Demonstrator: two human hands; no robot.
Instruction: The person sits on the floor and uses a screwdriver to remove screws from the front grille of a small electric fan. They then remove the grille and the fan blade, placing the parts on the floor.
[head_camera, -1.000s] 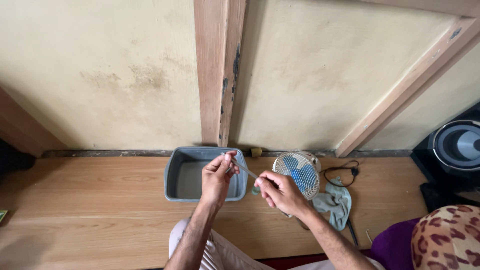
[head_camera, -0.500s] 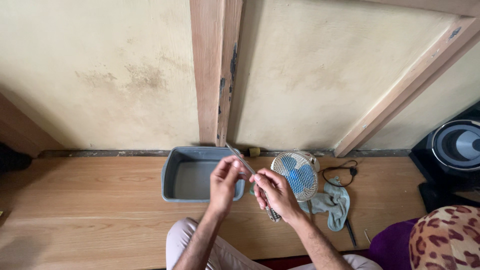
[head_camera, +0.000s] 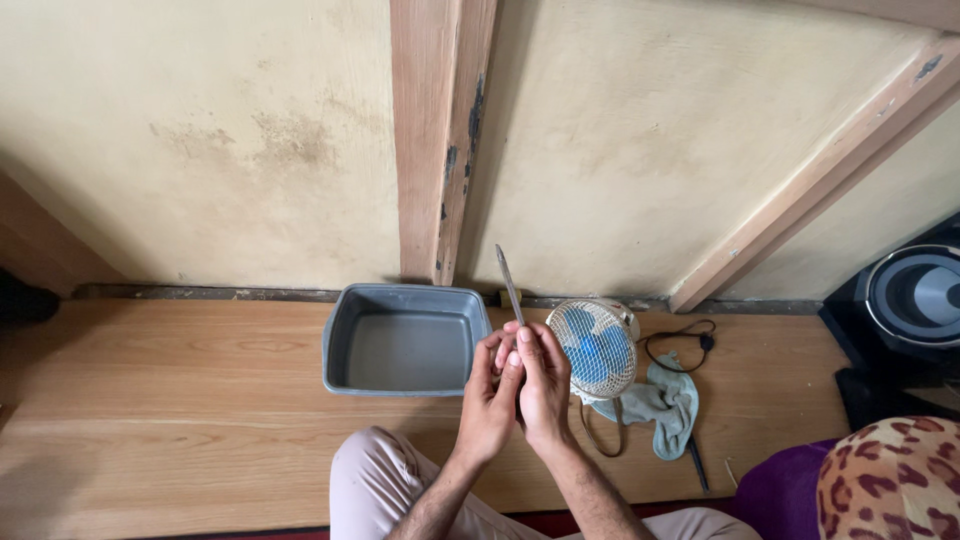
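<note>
Between the pressed-together left hand and right hand stands a thin metal rod, clamped upright, grey tub leftward, small fan rightward

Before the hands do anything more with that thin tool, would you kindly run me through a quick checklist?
1. Thin metal tool held between both hands: ok; left hand and right hand press together around its lower part.
2. Tool tip clear of the wall: cannot tell.
3. Small table fan within reach: ok, just right of the hands.
4. Grey plastic tub free of contents: ok, nothing visible inside.
5. Fan cord clear of the hands: ok, it lies beyond the cloth.
</note>
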